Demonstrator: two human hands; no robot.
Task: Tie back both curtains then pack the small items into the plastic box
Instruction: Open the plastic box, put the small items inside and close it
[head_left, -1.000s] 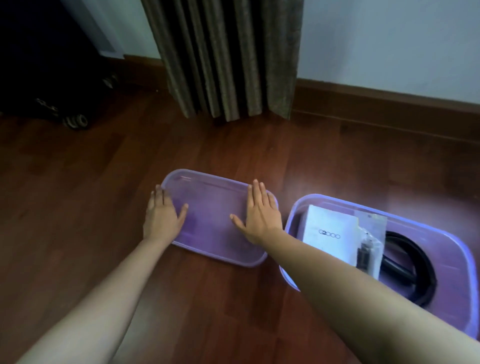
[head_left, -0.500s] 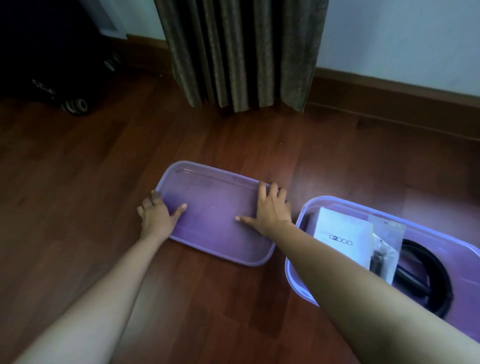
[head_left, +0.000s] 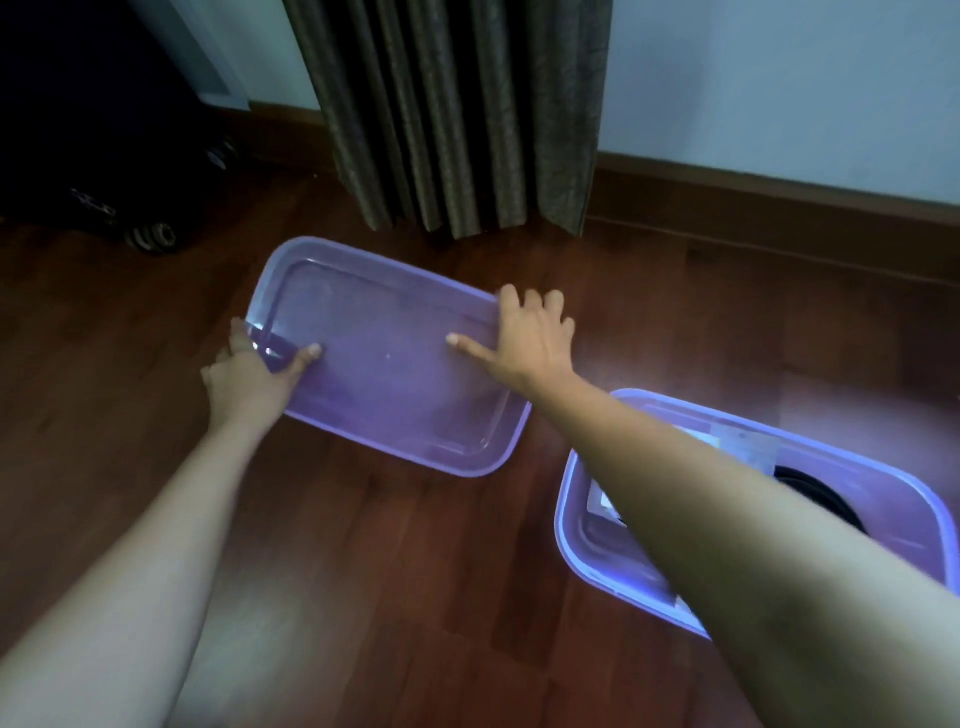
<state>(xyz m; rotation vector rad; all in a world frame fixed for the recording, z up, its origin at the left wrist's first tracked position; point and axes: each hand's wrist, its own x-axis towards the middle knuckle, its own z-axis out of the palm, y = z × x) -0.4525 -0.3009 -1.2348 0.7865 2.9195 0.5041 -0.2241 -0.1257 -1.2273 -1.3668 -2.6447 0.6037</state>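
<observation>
The left hand (head_left: 249, 376) clamps the lid's (head_left: 387, 358) near-left short edge, thumb on top and fingers tucked under the rim. The right hand (head_left: 530, 338) clamps the opposite short edge, thumb flat on the top face and fingers curled over the far-right rim. So the lid spans the gap between the two grips, and its long axis runs from one grip to the other, left and slightly far to right and slightly near. It looks lifted or tipped off the wooden floor (head_left: 363, 571), far-left corner highest, though how far clear of the floor I cannot tell.

Outward from the right grip, toward the person and to the right, sits the open plastic box (head_left: 576, 530), under the right forearm. Its long axis runs roughly the same diagonal way as the lid's, so the carry is a sideways shift with little turning. The right hand is the nearer one to the box. Inside show a white paper (head_left: 602, 501), a clear packet (head_left: 748, 447) and a black round thing (head_left: 815, 493), partly hidden by the arm.

Beyond the lid hangs a curtain (head_left: 457, 104), its hem just past the far edge; whether it is tied cannot be seen.
</observation>
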